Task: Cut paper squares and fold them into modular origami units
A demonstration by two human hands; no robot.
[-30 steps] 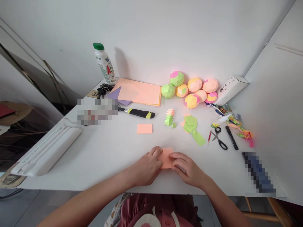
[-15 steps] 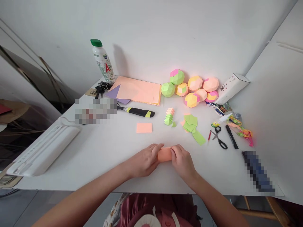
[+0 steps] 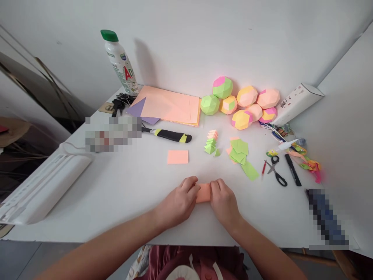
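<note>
Between my hands, close to the table's front edge, is a small orange piece of paper (image 3: 203, 193). My left hand (image 3: 184, 196) grips its left end, fingers curled and the thumb hidden from view. At the right end, my right hand (image 3: 223, 200) pinches the paper with bent fingers. Part of the sheet is covered by the fingers, so I cannot tell how it is folded. A flat peach paper rectangle (image 3: 177, 157) lies beyond my left hand. Small folded green and peach paper pieces (image 3: 210, 146) stand in a row farther back, with a pile of green paper pieces (image 3: 239, 151) beside them.
Several faceted paper balls (image 3: 223, 87) rest against the wall. Peach sheets (image 3: 169, 103), a black-handled tool (image 3: 171, 135) and a bottle (image 3: 121, 66) are behind on the left. Scissors (image 3: 276, 171), a black marker (image 3: 293, 170) and a glue bottle (image 3: 282, 147) lie right. A white device (image 3: 46, 186) sits far left.
Both hands still hold the orange paper. My fingers have shifted slightly, and less of the paper shows between them. The whole view has moved a little closer to the table.
</note>
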